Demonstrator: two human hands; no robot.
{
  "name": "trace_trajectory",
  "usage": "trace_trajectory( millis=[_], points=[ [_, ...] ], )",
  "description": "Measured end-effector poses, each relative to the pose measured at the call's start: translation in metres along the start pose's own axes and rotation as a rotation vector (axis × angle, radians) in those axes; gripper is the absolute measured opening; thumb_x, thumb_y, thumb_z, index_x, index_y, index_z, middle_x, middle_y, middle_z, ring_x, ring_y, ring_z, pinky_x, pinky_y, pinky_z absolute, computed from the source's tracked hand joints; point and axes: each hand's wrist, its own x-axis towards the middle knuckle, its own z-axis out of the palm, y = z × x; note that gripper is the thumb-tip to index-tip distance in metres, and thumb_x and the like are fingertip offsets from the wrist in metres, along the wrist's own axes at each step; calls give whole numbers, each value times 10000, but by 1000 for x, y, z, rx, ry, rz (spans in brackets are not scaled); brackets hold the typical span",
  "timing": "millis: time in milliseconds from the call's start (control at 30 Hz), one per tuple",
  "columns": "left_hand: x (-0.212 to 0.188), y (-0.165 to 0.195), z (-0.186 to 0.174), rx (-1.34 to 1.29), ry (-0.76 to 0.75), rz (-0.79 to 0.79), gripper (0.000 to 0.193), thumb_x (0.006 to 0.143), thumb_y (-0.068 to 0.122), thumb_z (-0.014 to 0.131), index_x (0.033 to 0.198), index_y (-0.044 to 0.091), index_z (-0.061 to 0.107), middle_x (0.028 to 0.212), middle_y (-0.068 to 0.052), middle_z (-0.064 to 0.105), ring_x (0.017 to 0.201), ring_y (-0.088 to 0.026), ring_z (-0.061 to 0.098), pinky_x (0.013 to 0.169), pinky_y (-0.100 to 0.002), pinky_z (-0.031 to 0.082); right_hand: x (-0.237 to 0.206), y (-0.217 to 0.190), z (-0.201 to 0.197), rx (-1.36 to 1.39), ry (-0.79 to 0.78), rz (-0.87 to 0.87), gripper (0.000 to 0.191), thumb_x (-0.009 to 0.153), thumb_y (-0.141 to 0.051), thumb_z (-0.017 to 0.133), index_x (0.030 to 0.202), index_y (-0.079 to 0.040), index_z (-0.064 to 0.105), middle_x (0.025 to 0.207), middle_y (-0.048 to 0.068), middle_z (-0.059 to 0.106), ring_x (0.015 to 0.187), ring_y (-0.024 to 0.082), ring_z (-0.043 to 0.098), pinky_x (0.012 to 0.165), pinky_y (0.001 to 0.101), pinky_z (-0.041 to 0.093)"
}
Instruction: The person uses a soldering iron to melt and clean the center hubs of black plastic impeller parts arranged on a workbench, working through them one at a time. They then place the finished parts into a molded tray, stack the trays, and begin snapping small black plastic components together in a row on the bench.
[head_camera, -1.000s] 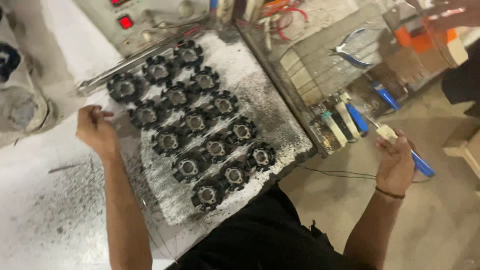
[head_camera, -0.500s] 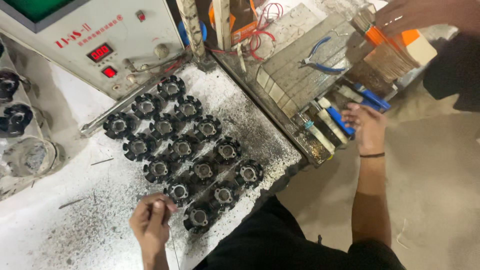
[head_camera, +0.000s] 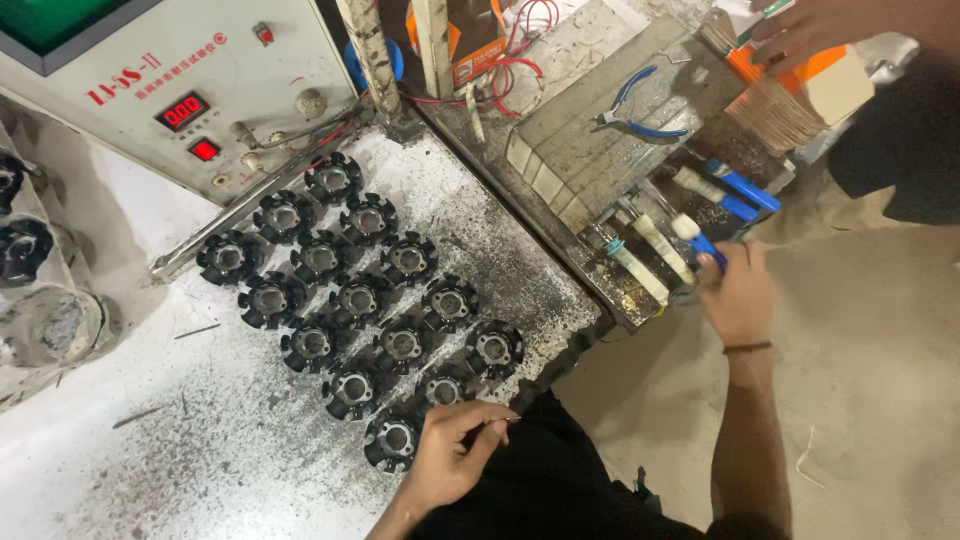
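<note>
Rotors (head_camera: 360, 300): black finned parts racked in 3 rows on dusty bench. L hand (head_camera: 450, 460) fingers pinched, beside front part (head_camera: 393, 440). R hand (head_camera: 738, 295) closed on blue-handled brush (head_camera: 700, 240) at side tray; brushing progress can't tell.

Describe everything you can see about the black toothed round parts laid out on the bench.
The black round parts lie flat in slanting rows on the white, grit-dusted bench, many touching their neighbours. Each looks like dark metal or plastic, with a notched outer rim and a paler grey hub with a centre hole. The rows run from beside the white machine toward the bench's near edge. The left hand rests by the nearest part, fingers pinched; whether it touches is unclear.
</note>
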Motion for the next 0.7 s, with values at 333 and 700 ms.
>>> trace_trajectory(
  millis=[333, 700],
  points=[
    [35, -18, 29, -195, -40, 12, 143, 1010, 29, 621, 1087, -31, 725, 1203, -155, 731, 1037, -175, 700, 861, -310, 573, -78, -150, -56, 518, -251, -55, 258, 905, -138, 758, 1126, -37, 670, 1062, 131, 660, 922, 272, 669, 783, 364, 536],
    [-2, -37, -20, -595, 508, -91, 154, 1055, 31, 572, 1122, -38, 691, 1134, -171, 679, 940, -166, 636, 837, -310, 526, -110, -237, -4, 1017, -768, -556, 655, 918, -387, 797, 1403, -34, 536, 1391, 195, 596, 1271, 341, 618, 1022, 445, 542]
  ],
)
